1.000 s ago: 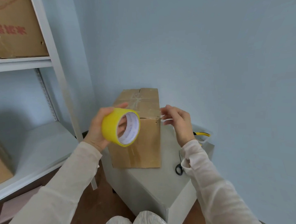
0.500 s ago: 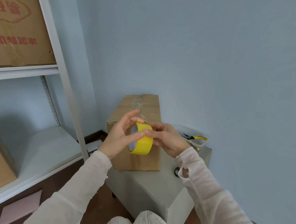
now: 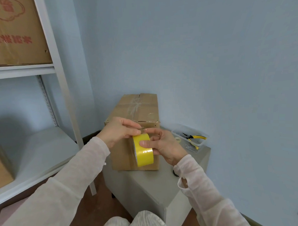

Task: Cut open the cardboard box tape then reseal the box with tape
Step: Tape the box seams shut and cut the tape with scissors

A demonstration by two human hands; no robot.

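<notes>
Head view: right hand (image 3: pixel 164 147) grips the yellow tape roll (image 3: pixel 144 155), thumb flat on its outer face, fingers curled behind. Left hand (image 3: pixel 119 132) pinches at the roll's top edge; can't tell if a tape end is lifted. Roll is held in front of the cardboard box (image 3: pixel 138 109), which sits closed on the grey counter (image 3: pixel 150 185). Clear container (image 3: pixel 201 145) with yellow-handled pliers (image 3: pixel 194 136) is just right of the box. White shelf (image 3: pixel 61 86) at left.

Box (image 3: pixel 138 110) on stool (image 3: pixel 152 182), container (image 3: pixel 189 138) right.
</notes>
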